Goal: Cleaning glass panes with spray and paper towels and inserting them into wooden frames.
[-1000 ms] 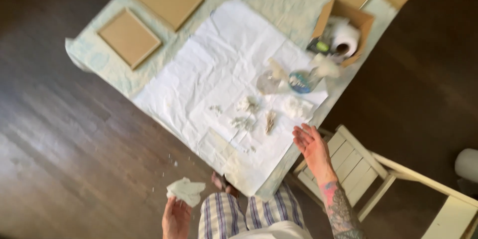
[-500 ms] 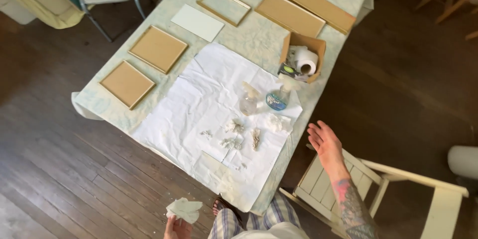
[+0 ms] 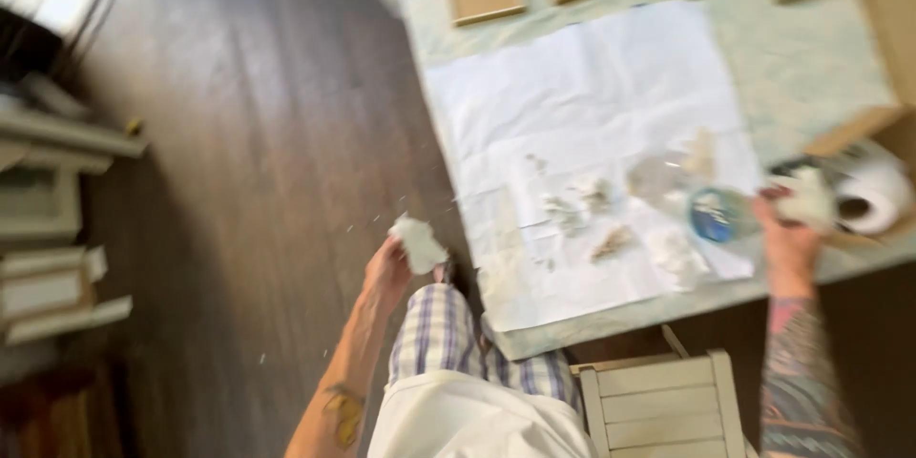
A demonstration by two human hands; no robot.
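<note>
The left hand (image 3: 386, 272) hangs low over the dark floor, fingers holding a crumpled white wad (image 3: 418, 243) — its long side tilts up-left. Over on the counter (image 3: 840, 86), the right hand (image 3: 787, 234) grips a pale lump (image 3: 806, 198) beside the paper roll (image 3: 873, 198). It looks like clean-up — next, a steady carry.

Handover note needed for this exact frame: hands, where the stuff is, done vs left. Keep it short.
Left hand: down off the table edge over the dark floor, gripping a crumpled white wad.
Right hand: out over the table, at a whitish piece next to the paper roll in the cardboard box; the blur hides whether it grips.
On the white paper sheet: scattered pale scraps and a round blue-lidded jar.
Done: one wad lifted off.
Left: the scraps on the sheet.
</note>
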